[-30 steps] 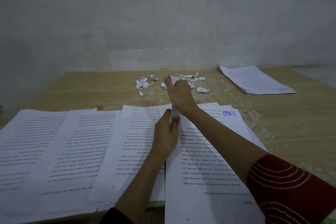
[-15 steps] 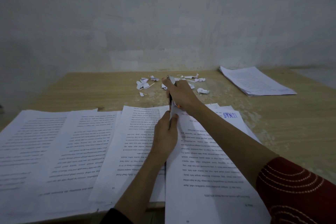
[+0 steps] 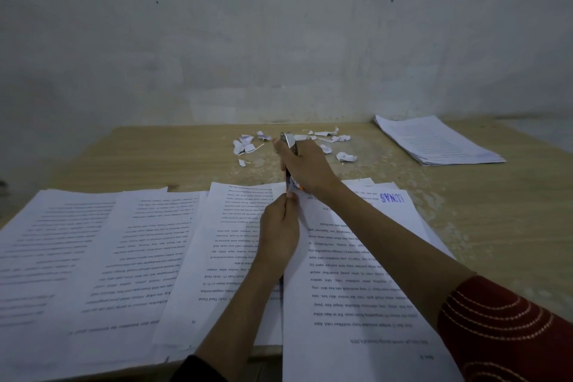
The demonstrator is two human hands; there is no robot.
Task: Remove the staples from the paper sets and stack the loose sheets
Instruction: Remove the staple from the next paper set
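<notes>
We pinch the flimsy, tear-prone sheet [image 3: 347,304] at its corner with our left hand [image 3: 279,228]; right hand [image 3: 307,169] grips the tool [image 3: 290,143].

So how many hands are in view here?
2. The left hand pinches the far edge of the paper set at centre; the right hand grips a metal tool just beyond it.
</notes>
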